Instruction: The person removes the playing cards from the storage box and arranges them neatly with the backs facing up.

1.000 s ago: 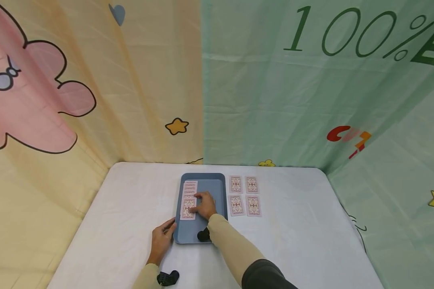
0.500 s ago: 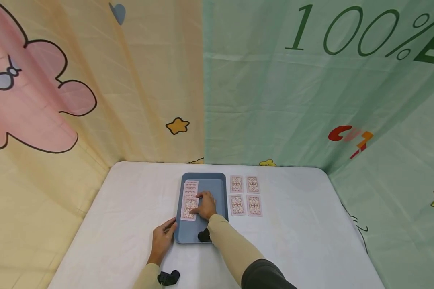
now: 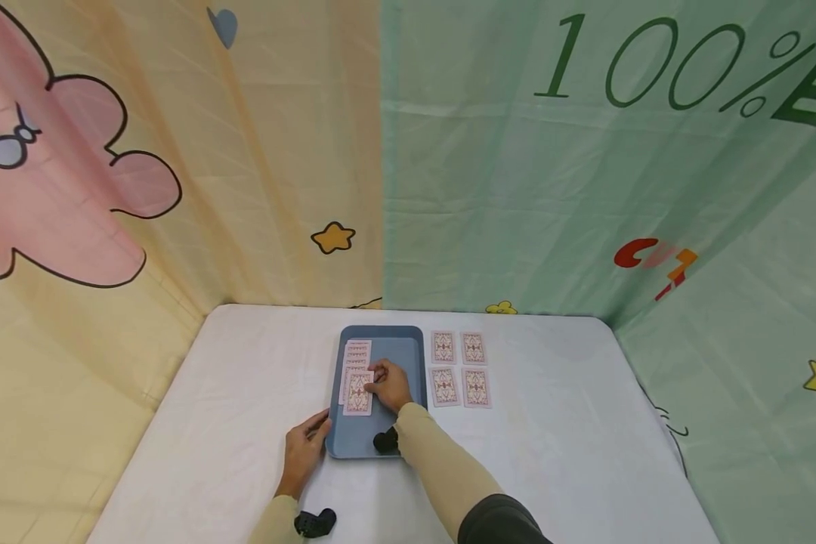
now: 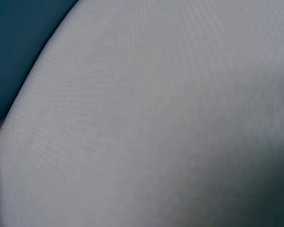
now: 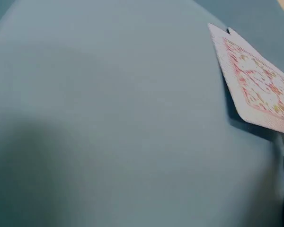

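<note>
A blue tray [image 3: 403, 352] lies on the white table and carries a row of overlapping patterned cards [image 3: 357, 353] along its left side. My right hand [image 3: 389, 385] pinches the nearest card [image 3: 357, 394] by its right edge. In the right wrist view that card [image 5: 255, 85] hangs slightly above the tray floor [image 5: 109, 118] and casts a shadow on it. My left hand [image 3: 304, 449] lies on the table at the tray's near left corner, thumb against the rim. The left wrist view shows only white cloth and a corner of the tray [image 4: 19, 38].
Several face-down cards [image 3: 459, 368] lie in a square block on the table just right of the tray. Printed cloth walls close off the left, back and right sides. The table's [image 3: 557, 423] near edge runs along the bottom.
The nearest card has slid toward me and a little to the right, off the row, with my right hand on it. My left hand has stayed in place.
</note>
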Demonstrator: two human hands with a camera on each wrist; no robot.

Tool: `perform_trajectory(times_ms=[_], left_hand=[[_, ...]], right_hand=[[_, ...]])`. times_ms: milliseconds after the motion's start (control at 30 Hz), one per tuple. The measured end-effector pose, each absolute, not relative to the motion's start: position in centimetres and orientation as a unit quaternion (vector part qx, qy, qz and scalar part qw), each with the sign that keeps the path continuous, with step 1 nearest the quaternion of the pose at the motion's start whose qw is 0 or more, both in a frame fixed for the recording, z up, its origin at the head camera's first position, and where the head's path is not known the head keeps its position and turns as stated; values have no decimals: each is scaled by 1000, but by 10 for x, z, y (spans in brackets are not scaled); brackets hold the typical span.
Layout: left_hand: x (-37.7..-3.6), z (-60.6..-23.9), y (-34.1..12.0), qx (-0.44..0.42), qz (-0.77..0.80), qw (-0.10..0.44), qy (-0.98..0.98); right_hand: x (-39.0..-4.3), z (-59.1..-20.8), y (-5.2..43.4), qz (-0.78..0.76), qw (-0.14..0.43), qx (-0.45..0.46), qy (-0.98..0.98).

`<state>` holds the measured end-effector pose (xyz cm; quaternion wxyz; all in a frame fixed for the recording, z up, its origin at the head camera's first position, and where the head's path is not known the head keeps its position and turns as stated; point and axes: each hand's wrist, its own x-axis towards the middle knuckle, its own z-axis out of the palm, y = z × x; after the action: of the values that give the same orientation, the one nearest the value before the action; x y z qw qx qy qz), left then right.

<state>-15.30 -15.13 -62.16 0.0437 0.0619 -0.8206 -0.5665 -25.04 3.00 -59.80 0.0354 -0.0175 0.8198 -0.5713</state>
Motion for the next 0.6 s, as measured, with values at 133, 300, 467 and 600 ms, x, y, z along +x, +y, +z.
perform_trajectory(times_ms=[133, 300, 467, 600], left_hand=[[-153, -623, -151, 60, -564, 37, -822], [-154, -625, -151, 62, -567, 37, -821], [-155, -625, -152, 63, -564, 40, -823], [-155, -625, -153, 62, -559, 38, -826]], right_hand=[[-248, -596, 37, -593, 37, -19, 804], [-246, -590, 46, -598, 46, -22, 800], [-244, -577, 58, -613, 62, -21, 787], [-236, -556, 71, -632, 67, -31, 772]])
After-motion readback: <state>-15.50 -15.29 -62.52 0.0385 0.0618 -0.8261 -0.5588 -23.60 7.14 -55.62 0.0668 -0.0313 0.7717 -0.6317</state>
